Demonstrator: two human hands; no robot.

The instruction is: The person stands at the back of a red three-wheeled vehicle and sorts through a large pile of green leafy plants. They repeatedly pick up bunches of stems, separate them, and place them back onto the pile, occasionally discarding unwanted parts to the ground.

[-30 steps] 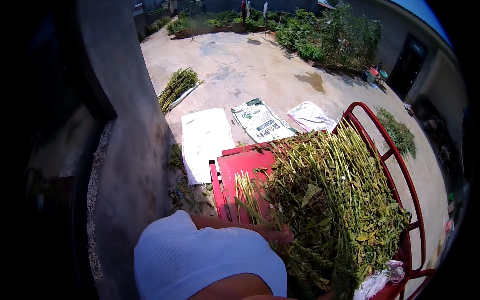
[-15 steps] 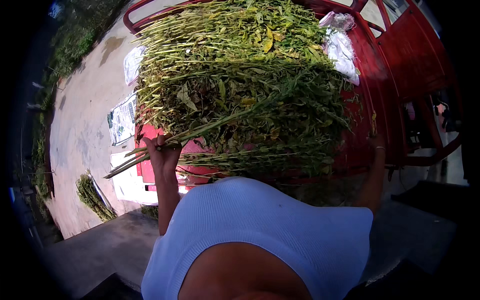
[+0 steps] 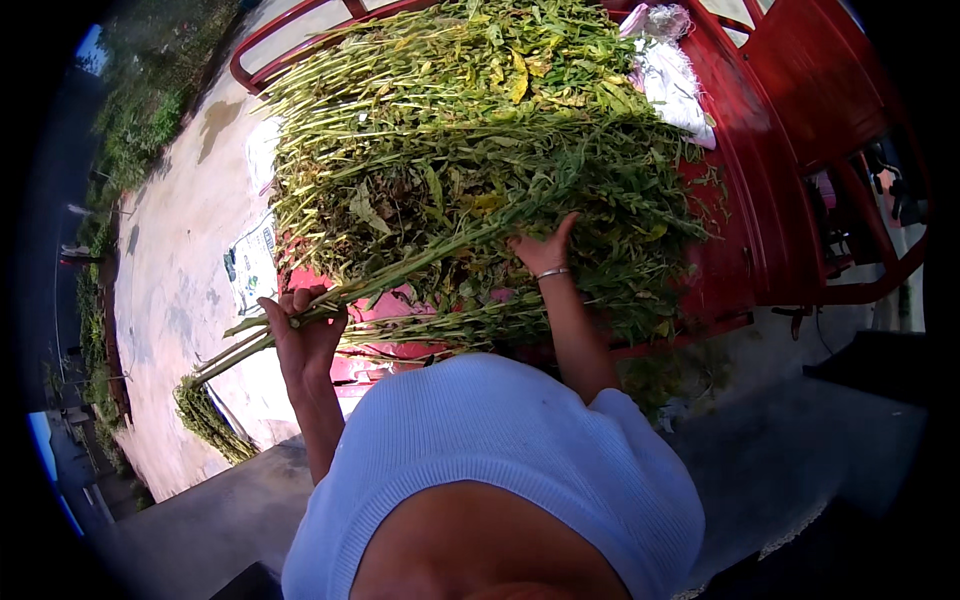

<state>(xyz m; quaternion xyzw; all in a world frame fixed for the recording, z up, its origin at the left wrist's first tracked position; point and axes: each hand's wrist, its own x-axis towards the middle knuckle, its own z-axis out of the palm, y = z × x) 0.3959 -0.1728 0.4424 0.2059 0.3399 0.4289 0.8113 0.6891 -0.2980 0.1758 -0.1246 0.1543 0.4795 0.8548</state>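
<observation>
My left hand (image 3: 308, 330) is closed round the thick bare ends of a bunch of green leafy stalks (image 3: 410, 264). The cut ends stick out past it to the lower left, while the leafy tops reach up and to the right over the pile. My right hand (image 3: 545, 250), with a bracelet at the wrist, is at the leafy part of this bunch. Its thumb stands up and apart; leaves partly hide the other fingers. A broad pile of similar stalks (image 3: 400, 150), some leaves yellowing, covers most of the red truck bed (image 3: 715, 265), bare ends toward the left.
White sacks (image 3: 672, 88) lie at the bed's right side, and a printed sack (image 3: 255, 265) hangs at the left. A separate bundle of stalks (image 3: 212, 420) rests on the concrete at lower left. Red rails (image 3: 290, 62) edge the bed's far side.
My right hand has swung from the bed's right edge inward to the bunch. My left hand has shifted slightly left and down, still gripping the stalks.
</observation>
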